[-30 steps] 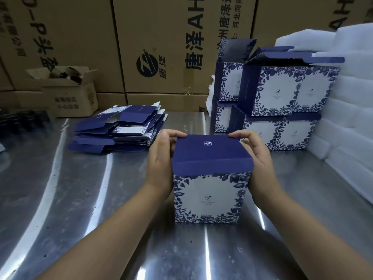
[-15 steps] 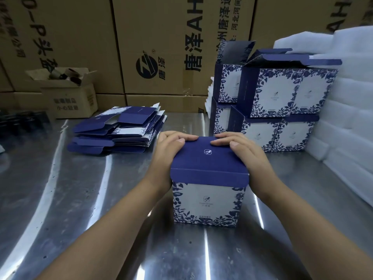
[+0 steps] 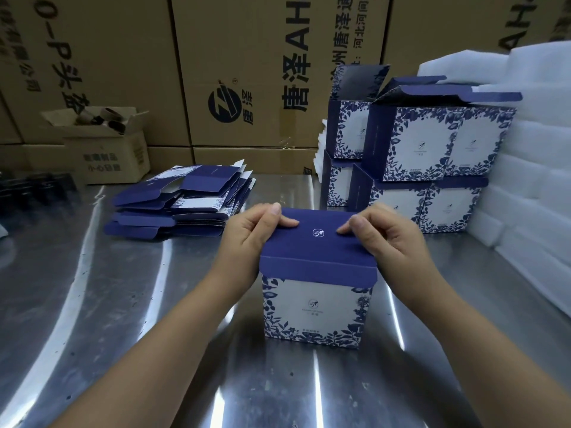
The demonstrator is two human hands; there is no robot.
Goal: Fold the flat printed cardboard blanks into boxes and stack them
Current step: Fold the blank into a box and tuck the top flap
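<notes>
A blue-and-white floral box (image 3: pixel 315 307) stands upright on the steel table in front of me, its dark blue lid folded down over the top. My left hand (image 3: pixel 250 236) grips the lid's far left corner, thumb on top of the lid. My right hand (image 3: pixel 386 239) grips the far right corner the same way, thumb pressing on the lid. A pile of flat printed blanks (image 3: pixel 182 199) lies at the left back. Folded boxes (image 3: pixel 420 156) are stacked two high at the right back, some with lids standing open.
Large brown shipping cartons (image 3: pixel 247 72) wall off the back. A small open carton (image 3: pixel 105 146) sits at the back left. White foam sheets (image 3: pixel 531 168) are piled along the right. The steel table (image 3: pixel 92 304) shows bare metal at left and front.
The lid has been pushed down from raised to nearly flat on the box. Both hands shifted from the box's sides onto the lid's far corners, thumbs now on top.
</notes>
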